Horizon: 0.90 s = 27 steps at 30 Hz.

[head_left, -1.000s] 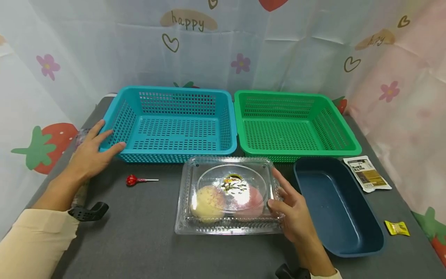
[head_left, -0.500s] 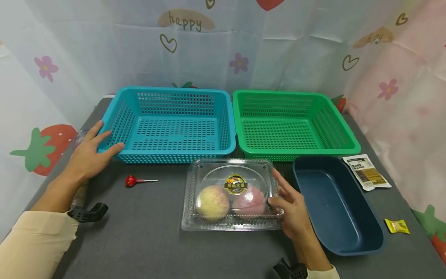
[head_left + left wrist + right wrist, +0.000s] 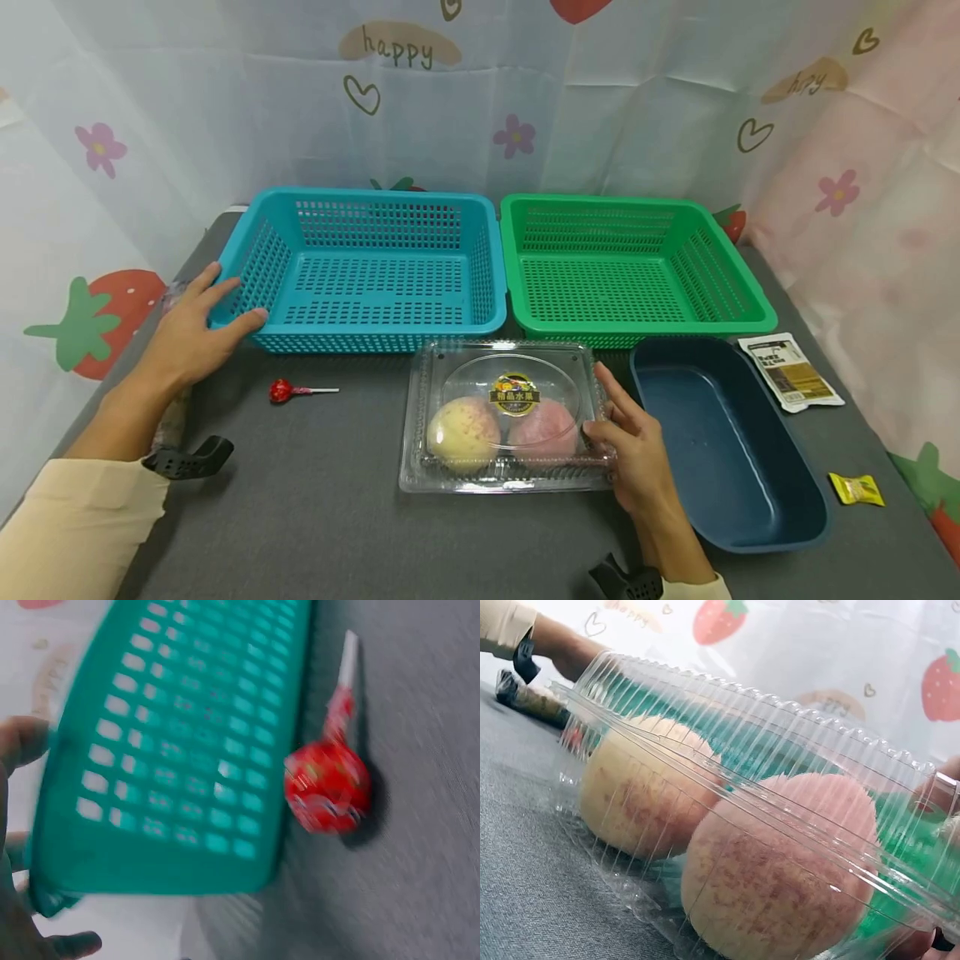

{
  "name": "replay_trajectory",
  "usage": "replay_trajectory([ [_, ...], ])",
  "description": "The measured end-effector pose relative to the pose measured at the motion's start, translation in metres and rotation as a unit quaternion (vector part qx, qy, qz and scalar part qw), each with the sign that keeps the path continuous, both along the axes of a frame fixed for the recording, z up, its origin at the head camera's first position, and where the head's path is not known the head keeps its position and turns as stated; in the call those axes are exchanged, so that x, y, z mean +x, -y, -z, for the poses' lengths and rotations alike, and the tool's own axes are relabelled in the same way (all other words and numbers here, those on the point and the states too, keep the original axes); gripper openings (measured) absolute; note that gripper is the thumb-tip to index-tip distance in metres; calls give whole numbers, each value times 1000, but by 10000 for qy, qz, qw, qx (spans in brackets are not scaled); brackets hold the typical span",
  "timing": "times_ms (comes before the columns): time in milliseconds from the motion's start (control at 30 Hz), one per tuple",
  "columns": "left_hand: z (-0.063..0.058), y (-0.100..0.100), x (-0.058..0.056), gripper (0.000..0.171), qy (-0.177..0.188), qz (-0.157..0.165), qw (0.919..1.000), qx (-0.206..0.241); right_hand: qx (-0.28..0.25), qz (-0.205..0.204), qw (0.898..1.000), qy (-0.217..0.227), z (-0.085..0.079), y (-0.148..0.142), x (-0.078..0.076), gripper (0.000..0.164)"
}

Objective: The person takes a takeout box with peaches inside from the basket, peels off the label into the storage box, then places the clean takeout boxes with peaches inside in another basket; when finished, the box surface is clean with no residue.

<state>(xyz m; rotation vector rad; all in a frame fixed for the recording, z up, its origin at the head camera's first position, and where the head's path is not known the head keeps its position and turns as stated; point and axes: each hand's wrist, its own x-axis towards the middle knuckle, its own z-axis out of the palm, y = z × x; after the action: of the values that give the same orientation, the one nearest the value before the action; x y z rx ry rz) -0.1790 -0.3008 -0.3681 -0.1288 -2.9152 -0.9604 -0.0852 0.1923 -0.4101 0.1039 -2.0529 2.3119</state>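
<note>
Handling step, it seems: right hand [image 3: 637,454] pinching clear box [image 3: 513,396] by its right edge, near blue basket [image 3: 375,328], possibly off the table [image 3: 315,517]; left hand [image 3: 187,342] spread at basket corner; next calls for keeping box level.

The clamshell box [image 3: 487,482] is glossy, ribbed plastic; the tub [image 3: 727,442] beside it, smooth plastic; the counter cloth [image 3: 322,517] beneath, matt.

Clear container [image 3: 510,485] slightly farther right

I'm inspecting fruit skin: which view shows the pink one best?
The right wrist view: the pink fruit appears large and close, reddish mottling visible. The head view shows it smaller, from above; the left wrist, not at all.
</note>
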Motion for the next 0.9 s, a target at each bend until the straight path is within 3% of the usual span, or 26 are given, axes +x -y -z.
replay_trajectory([
  [167, -14, -13, 10, 76, -295, -198, 9994, 3, 195, 86, 9998, 62, 0, -1, 0, 71],
  [400, -34, -43, 43, 67, -1336, -232, 9896, 469, 428, 149, 9989, 133, 1, 0, 0, 68],
  [600, -40, -70, 62, 67, -1639, 181, 9806, 1059, 526, 196, 9984, 110, -1, 1, 1, 68],
  [900, -32, -99, 73, 66, -1754, 737, 9690, 1575, 653, 275, 9973, 186, 0, 0, 1, 67],
])
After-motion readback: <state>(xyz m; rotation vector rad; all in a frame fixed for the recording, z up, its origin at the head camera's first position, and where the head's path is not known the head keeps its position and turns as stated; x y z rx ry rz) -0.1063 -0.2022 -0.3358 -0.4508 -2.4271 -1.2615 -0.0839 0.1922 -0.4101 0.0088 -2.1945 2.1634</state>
